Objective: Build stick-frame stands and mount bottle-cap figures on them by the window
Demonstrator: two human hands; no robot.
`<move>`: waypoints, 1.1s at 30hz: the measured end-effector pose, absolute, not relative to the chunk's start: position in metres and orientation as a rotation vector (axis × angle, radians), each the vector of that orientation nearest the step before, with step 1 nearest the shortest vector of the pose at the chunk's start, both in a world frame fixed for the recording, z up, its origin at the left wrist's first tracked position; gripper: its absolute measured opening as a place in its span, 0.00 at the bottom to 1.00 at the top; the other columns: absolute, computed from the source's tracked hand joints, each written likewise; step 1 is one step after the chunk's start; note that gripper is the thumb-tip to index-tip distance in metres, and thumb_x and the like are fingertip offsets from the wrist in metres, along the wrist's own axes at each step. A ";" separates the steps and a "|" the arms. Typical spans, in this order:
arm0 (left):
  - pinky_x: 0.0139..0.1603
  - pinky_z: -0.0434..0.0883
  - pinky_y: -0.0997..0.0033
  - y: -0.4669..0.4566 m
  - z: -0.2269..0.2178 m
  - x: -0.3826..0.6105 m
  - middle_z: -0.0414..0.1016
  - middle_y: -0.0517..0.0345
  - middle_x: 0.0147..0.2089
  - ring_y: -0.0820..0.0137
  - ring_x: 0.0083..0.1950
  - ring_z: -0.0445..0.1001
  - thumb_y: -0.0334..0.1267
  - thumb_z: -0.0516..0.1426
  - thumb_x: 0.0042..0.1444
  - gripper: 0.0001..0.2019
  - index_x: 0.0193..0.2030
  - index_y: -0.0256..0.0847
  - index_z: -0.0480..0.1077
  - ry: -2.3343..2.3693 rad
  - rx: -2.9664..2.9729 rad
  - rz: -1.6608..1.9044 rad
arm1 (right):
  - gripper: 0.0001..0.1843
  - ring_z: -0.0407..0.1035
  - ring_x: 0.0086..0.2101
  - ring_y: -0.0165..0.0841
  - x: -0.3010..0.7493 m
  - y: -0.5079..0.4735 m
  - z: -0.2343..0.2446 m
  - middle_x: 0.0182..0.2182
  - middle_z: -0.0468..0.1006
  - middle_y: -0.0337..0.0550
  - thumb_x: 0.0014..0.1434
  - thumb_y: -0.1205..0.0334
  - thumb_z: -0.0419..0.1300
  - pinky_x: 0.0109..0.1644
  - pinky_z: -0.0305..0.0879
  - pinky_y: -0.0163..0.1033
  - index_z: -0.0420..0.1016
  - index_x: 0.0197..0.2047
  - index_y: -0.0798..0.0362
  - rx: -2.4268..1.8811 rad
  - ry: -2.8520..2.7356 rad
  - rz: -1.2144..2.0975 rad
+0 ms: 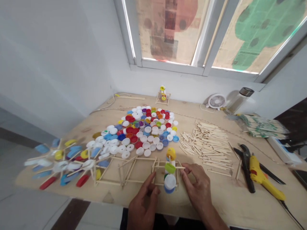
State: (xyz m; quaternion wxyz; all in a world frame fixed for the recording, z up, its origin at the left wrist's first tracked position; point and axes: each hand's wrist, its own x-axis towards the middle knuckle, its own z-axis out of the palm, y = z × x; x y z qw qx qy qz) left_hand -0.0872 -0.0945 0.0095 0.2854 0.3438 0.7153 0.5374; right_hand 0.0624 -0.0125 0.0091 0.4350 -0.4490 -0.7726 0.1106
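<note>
Before me stands a small frame of glued wooden sticks [157,184]. Across its top lies a wooden stick [178,167] carrying a wheel of bottle caps, among them a yellow cap [171,154], a lime-green cap [170,168] and a white cap [170,181]. My left hand [144,201] has its fingertips at the frame's left side, holding it; part of the grip is hidden. Thumb and index finger of my right hand [198,185] close on the right end of the cross stick. More stick frames [136,171] stand to the left.
Behind the frame spreads a heap of bottle caps [144,139]. Cap-and-stick wheels [63,166] lie left. Cut sticks [211,145], black-handled cutters [246,167] and a yellow glue gun [266,182] lie right. Further back are a fan [216,101], a bottle [240,100] and a finished-looking model [163,95].
</note>
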 end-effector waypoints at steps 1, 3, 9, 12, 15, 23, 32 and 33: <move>0.38 0.72 0.73 -0.094 0.010 -0.087 0.77 0.60 0.29 0.69 0.32 0.77 0.57 0.55 0.52 0.25 0.50 0.44 0.73 1.912 0.920 1.437 | 0.07 0.72 0.27 0.32 0.062 -0.013 0.010 0.26 0.78 0.40 0.60 0.65 0.57 0.33 0.66 0.38 0.75 0.41 0.52 -1.119 -1.922 0.276; 0.39 0.72 0.73 -0.094 0.010 -0.087 0.78 0.60 0.29 0.68 0.33 0.77 0.56 0.55 0.52 0.24 0.49 0.43 0.73 1.919 0.928 1.432 | 0.07 0.72 0.27 0.32 0.062 -0.013 0.011 0.26 0.77 0.40 0.60 0.65 0.57 0.33 0.66 0.38 0.75 0.41 0.52 -1.120 -1.918 0.283; 0.37 0.72 0.72 -0.097 0.010 -0.093 0.77 0.62 0.28 0.68 0.32 0.76 0.54 0.53 0.54 0.23 0.51 0.43 0.71 2.001 1.008 1.387 | 0.08 0.72 0.28 0.33 0.062 -0.013 0.011 0.26 0.77 0.40 0.59 0.65 0.57 0.34 0.68 0.39 0.75 0.42 0.52 -1.116 -1.902 0.302; 0.37 0.72 0.73 -0.097 0.013 -0.103 0.76 0.62 0.29 0.70 0.31 0.75 0.50 0.53 0.57 0.19 0.50 0.44 0.71 2.105 1.226 1.373 | 0.10 0.73 0.28 0.33 0.063 -0.013 0.008 0.26 0.78 0.39 0.59 0.64 0.58 0.35 0.69 0.39 0.74 0.44 0.51 -1.110 -1.879 0.328; 0.37 0.71 0.73 -0.092 0.023 -0.117 0.74 0.60 0.30 0.72 0.31 0.73 0.43 0.53 0.59 0.15 0.50 0.42 0.69 2.089 1.666 1.378 | 0.11 0.73 0.28 0.34 0.064 -0.012 0.006 0.26 0.78 0.40 0.59 0.63 0.58 0.36 0.70 0.40 0.74 0.45 0.51 -1.134 -1.852 0.356; 0.48 0.66 0.62 -0.059 0.043 -0.136 0.76 0.52 0.40 0.64 0.45 0.71 0.32 0.56 0.55 0.12 0.47 0.38 0.71 1.929 2.533 1.227 | 0.08 0.73 0.28 0.33 0.065 -0.012 0.009 0.26 0.78 0.40 0.59 0.63 0.58 0.34 0.70 0.38 0.76 0.42 0.51 -1.150 -1.841 0.405; 0.53 0.61 0.56 -0.042 0.046 -0.144 0.78 0.57 0.35 0.65 0.44 0.72 0.32 0.53 0.58 0.08 0.40 0.43 0.73 1.822 2.613 1.077 | 0.07 0.73 0.28 0.33 0.061 -0.010 0.012 0.27 0.79 0.40 0.59 0.63 0.58 0.33 0.70 0.38 0.77 0.39 0.50 -1.108 -1.875 0.404; 0.55 0.60 0.55 -0.040 0.046 -0.143 0.78 0.58 0.34 0.66 0.43 0.72 0.32 0.52 0.59 0.08 0.38 0.43 0.73 1.806 2.599 1.103 | 0.07 0.73 0.28 0.33 0.061 -0.010 0.012 0.27 0.79 0.40 0.60 0.63 0.58 0.33 0.69 0.38 0.77 0.39 0.50 -1.106 -1.878 0.402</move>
